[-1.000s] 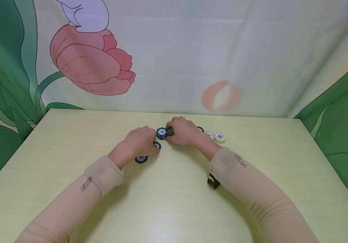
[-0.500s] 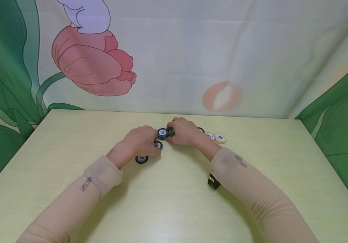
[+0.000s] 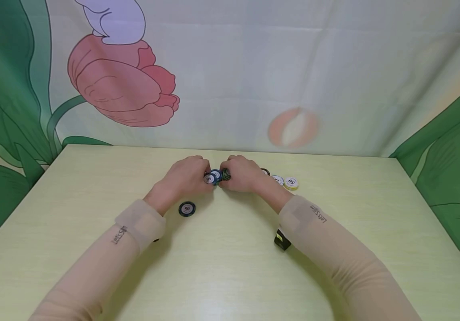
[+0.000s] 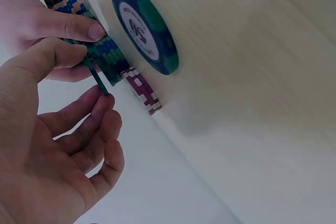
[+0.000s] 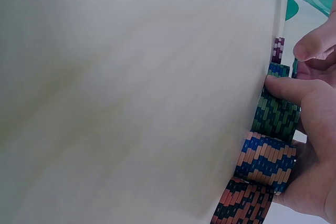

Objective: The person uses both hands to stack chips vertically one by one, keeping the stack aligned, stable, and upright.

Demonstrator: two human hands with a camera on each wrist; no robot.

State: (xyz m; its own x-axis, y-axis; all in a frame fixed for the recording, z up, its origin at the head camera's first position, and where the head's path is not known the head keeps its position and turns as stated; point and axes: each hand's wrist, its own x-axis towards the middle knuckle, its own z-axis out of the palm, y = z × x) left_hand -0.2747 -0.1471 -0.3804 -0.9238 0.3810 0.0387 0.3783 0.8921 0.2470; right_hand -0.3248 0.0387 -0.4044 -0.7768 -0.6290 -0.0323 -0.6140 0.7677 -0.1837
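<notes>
My left hand (image 3: 190, 176) pinches a blue-green poker chip (image 4: 97, 78) between thumb and fingertips, its other fingers loosely bent. That chip overlaps the top of a blue-green chip stack (image 3: 216, 173) in the head view. Around the side of the stacks, my right hand (image 3: 240, 173) grips, its thumb on the edge of the blue-green stack where it meets a dark green stack (image 5: 275, 116). The fingers on the far side are mostly hidden. A loose blue-green chip (image 3: 187, 209) lies flat nearer me, below my left hand.
A row continues with a blue-and-orange stack (image 5: 265, 156) and an orange-and-black stack (image 5: 244, 203). Purple chips (image 4: 140, 90) stand beyond the blue-green stack. White chips (image 3: 277, 179) and yellow-edged chips (image 3: 291, 183) sit right. A small black object (image 3: 282, 240) is partly behind my right sleeve.
My left hand has moved away from me, carrying the pinched chip from the table up to the blue-green stack. My right hand stays at the stacks.
</notes>
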